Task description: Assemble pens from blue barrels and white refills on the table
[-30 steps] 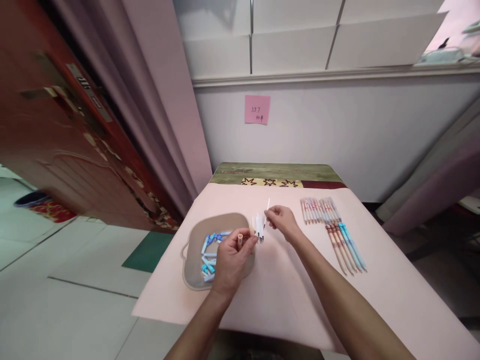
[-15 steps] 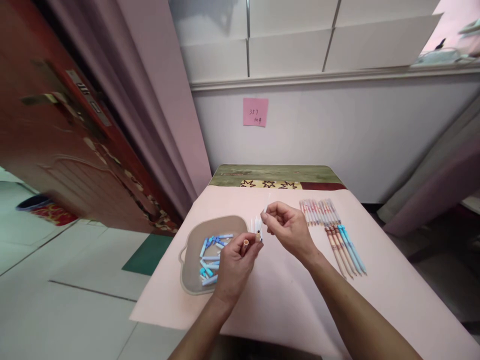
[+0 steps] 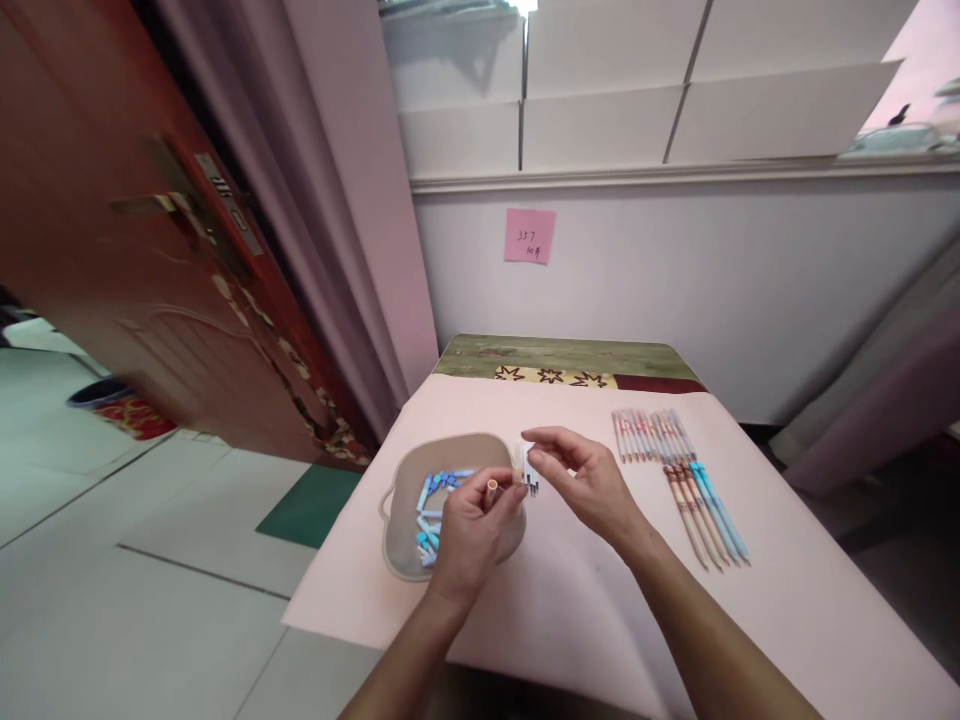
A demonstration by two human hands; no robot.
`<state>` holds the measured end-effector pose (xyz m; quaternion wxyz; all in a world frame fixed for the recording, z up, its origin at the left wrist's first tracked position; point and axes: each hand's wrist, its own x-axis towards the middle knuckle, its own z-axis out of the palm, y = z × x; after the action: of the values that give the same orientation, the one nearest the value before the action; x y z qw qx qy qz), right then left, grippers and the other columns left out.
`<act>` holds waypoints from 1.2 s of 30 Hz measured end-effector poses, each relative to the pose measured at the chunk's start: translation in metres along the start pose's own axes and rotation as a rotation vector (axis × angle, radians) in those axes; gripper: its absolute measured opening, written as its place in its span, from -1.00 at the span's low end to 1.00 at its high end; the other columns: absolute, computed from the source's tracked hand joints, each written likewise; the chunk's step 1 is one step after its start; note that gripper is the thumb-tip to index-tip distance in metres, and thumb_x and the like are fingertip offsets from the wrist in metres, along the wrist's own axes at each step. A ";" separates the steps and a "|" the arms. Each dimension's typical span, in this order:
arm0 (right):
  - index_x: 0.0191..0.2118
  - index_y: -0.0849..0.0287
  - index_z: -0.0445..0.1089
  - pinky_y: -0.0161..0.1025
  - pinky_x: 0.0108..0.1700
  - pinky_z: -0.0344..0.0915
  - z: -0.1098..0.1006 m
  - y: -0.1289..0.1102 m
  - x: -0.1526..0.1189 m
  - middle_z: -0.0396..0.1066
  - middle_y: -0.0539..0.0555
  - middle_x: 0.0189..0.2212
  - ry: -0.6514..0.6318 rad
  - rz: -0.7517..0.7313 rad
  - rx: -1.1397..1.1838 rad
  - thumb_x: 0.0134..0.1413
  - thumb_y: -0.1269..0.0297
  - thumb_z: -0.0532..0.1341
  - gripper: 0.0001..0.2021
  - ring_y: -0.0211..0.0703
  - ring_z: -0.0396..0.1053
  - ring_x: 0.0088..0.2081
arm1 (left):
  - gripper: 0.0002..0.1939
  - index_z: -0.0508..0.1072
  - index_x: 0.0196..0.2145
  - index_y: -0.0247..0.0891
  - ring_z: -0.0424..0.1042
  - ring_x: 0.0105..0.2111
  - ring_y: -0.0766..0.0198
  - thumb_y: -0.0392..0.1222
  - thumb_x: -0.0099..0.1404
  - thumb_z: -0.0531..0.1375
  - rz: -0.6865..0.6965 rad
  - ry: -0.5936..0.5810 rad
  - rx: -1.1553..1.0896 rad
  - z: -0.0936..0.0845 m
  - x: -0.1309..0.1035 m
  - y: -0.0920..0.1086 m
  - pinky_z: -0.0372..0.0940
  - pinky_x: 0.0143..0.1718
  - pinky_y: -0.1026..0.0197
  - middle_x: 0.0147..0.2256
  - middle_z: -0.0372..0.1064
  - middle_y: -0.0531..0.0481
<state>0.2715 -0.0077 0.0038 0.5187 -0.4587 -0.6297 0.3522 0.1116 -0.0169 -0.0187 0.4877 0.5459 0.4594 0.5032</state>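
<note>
My left hand [image 3: 480, 520] is closed around an orange-brown pen barrel [image 3: 492, 488], over the right side of the basin. A small pale piece [image 3: 517, 474] shows at its fingertips. My right hand [image 3: 581, 475] is just to the right, its thumb and fingers apart with nothing seen between them. Thin white refills [image 3: 532, 480] with dark tips lie on the table between and behind the hands. The beige basin [image 3: 401, 545] holds several blue and light-blue pen parts [image 3: 431, 515].
On the pink-covered table [image 3: 570, 620], several clear-barrelled pens [image 3: 652, 436] lie at the right, with brown pens [image 3: 694, 515] and blue pens [image 3: 721, 515] in front of them. A pink note [image 3: 529, 236] is on the wall. A red door [image 3: 112, 250] stands at the left.
My right hand's fingers have parted from the thin white piece they pinched. A pale piece now stands at my left fingertips. The view has shifted, so the table appears further right.
</note>
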 end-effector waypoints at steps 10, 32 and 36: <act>-0.23 0.14 0.31 -0.19 -0.18 0.40 0.065 0.024 -0.033 0.48 0.05 -0.36 0.071 0.108 0.294 0.03 0.18 0.30 -0.76 -0.16 0.46 -0.30 | -0.74 0.53 -0.36 -0.30 0.39 -0.43 0.32 -0.12 -0.01 0.36 -0.126 0.157 -0.220 -0.005 0.007 0.008 0.28 -0.35 0.28 -0.43 0.46 0.02; -0.23 0.10 0.51 -0.25 -0.20 0.37 0.018 0.019 -0.025 0.53 0.06 -0.29 0.127 0.141 -0.064 0.05 0.12 0.26 -0.79 -0.11 0.44 -0.24 | -0.77 0.42 -0.29 -0.24 0.25 -0.45 0.34 -0.05 0.14 0.24 -0.207 -0.118 -0.182 -0.045 0.012 0.001 0.16 -0.44 0.33 -0.44 0.34 0.02; -0.24 0.11 0.50 -0.27 -0.25 0.36 0.012 0.017 -0.025 0.53 0.06 -0.30 0.069 0.154 -0.105 0.05 0.14 0.25 -0.79 -0.11 0.44 -0.25 | -0.78 0.45 -0.31 -0.25 0.26 -0.49 0.37 -0.06 0.14 0.26 -0.223 -0.155 -0.149 -0.051 0.010 0.007 0.17 -0.47 0.34 -0.49 0.32 0.05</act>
<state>0.2640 -0.0251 -0.0229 0.4867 -0.5442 -0.5920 0.3414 0.0618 -0.0037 -0.0095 0.6137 0.4907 0.4397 0.4350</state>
